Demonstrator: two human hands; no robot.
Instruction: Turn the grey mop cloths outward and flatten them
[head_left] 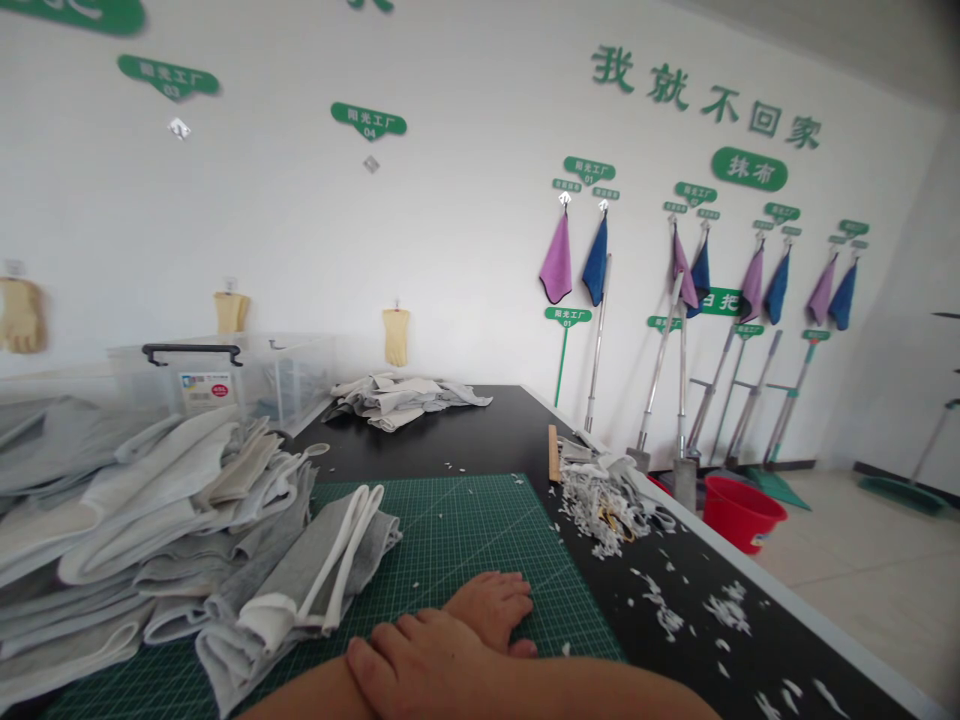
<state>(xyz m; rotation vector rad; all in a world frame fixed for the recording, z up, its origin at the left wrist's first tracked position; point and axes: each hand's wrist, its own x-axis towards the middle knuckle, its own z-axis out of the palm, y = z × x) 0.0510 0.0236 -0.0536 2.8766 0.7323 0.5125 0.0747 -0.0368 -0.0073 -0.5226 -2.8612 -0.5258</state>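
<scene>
My two arms are crossed low in the view over a green cutting mat. My left hand lies flat on the mat with its fingers stretched to the right, holding nothing. My right hand rests on top of my left wrist, fingers lying loosely across it, also holding nothing. Just left of the hands lies a grey cloth piece with white edging, the nearest one of a big heap of grey and white cloth pieces.
The black table carries white cloth scraps along its right side, a second small cloth pile at the back and clear plastic bins. A red bucket, mops and hanging towels stand by the wall.
</scene>
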